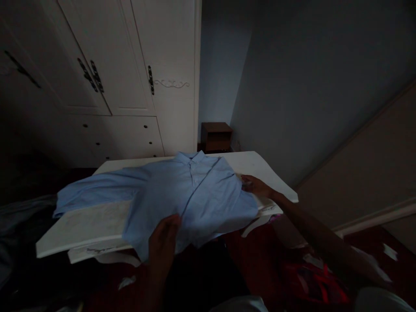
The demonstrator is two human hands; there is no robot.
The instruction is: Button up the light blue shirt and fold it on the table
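Note:
A light blue button-up shirt [191,195] lies spread face up on a white table [87,225], collar at the far side and one sleeve stretched out to the left. My left hand [164,242] rests on the shirt's near hem, fingers curled over the cloth at the table's front edge. My right hand [256,186] is at the shirt's right side, where the other sleeve is tucked under, fingers closed on the fabric.
A white wardrobe [107,73] with dark handles and drawers stands behind the table. A small brown nightstand [216,136] sits in the corner. Dark cloth [16,216] lies at the left. Red fabric [308,281] and paper scraps lie on the dark red floor at the right.

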